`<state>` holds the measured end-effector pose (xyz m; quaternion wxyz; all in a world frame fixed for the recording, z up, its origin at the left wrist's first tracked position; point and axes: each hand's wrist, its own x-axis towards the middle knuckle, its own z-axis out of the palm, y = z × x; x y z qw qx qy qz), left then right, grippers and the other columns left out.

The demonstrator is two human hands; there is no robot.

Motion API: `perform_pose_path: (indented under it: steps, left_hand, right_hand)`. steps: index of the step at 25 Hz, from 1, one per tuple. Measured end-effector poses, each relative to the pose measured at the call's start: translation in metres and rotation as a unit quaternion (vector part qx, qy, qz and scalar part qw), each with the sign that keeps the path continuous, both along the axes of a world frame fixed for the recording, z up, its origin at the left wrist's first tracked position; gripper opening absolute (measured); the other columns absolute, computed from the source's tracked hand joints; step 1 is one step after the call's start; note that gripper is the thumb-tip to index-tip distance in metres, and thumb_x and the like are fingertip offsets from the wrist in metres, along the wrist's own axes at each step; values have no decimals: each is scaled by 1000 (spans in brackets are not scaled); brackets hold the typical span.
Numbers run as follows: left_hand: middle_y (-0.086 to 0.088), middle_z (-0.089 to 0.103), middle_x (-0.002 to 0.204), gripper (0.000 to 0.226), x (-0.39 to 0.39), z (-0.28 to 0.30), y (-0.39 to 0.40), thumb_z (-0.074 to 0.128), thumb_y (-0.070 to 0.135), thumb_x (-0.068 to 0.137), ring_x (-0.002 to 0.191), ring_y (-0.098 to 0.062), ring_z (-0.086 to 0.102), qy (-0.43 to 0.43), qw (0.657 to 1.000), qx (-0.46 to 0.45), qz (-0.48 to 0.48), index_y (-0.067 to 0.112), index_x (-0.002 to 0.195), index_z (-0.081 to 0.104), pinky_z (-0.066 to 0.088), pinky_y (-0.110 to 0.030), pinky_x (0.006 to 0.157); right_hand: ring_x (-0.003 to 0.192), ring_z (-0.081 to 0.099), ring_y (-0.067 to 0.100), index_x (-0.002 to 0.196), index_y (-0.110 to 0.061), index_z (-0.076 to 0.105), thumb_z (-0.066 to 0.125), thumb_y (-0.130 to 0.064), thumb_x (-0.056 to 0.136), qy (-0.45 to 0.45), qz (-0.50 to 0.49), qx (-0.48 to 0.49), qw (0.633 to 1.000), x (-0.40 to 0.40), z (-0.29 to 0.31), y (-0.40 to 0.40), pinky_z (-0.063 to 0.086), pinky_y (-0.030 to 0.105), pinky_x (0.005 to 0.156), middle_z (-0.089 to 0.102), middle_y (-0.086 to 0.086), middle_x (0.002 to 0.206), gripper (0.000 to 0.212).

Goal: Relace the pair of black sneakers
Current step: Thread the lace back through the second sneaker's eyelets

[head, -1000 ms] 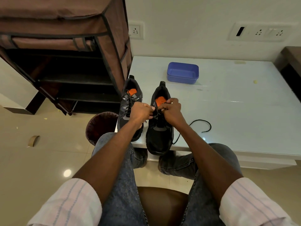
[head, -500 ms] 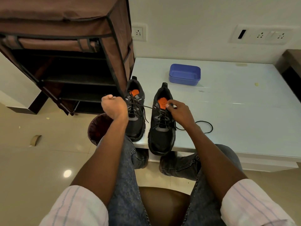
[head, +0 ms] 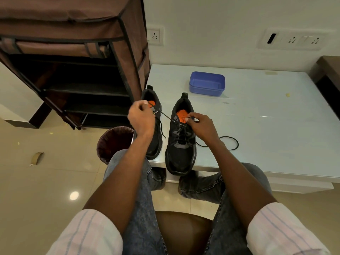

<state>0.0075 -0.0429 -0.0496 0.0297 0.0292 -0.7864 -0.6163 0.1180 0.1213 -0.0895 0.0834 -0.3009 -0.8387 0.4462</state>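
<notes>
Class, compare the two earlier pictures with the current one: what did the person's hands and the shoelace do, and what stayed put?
The left hand, pinching one lace end, left the right sneaker, swung out leftward drawing the lace through, and now sits raised over the left sneaker. The right hand kept its hold at the right sneaker's top eyelets. Both sneakers, the blue container and the loose lace loop stayed put.

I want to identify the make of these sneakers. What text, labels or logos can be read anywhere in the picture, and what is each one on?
Small tag on the left sneaker: pale lettering at, too small to read.
Orange insole of the right sneaker: print at, blurred and partly hidden by the right hand.
Blue container, wall sockets: no text visible.
</notes>
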Motion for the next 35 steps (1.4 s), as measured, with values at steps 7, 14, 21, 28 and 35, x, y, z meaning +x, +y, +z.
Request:
perform_pose_path:
  steps: [7,14,21,28,35]
  left_hand:
    - [4,62,118,34,9,7,-2,56,8,95,100,-12,63,32,989,-118,-84,16,128,60,53,-31,93]
    - [-12,69,78,21,26,-12,15,54,16,95,75,-31,69,-19,885,-314,-344,6,80,63,59,-48,72]
    - [-8,63,75,19,14,0,9,51,15,81,69,-21,64,-89,961,-220,-142,1,81,64,56,-38,68]
    - [-9,66,77,16,14,-4,7,52,6,85,68,-25,64,-60,938,-287,-183,0,87,67,56,-37,71]
    - [-5,64,110,21,22,-8,1,62,13,90,94,-21,63,36,945,-254,-204,13,111,63,53,-38,87]
  right_hand:
    - [103,65,21,113,-28,71,61,-39,92,11,-10,-26,1000,0,3,1,50,34,93,70,1,116,26]
    - [102,63,23,115,-25,66,55,-36,96,-13,14,12,1000,-1,4,-7,51,38,92,66,2,120,25]
    - [91,62,21,105,-25,64,57,-30,94,-7,19,10,1000,2,6,-3,50,32,83,66,2,108,13]
    - [113,60,25,129,-27,58,57,-37,96,-12,36,-13,999,4,4,0,49,37,97,60,5,133,34]
    - [95,64,17,149,-14,35,69,-19,89,-88,23,-49,995,28,15,7,42,28,84,70,3,97,69]
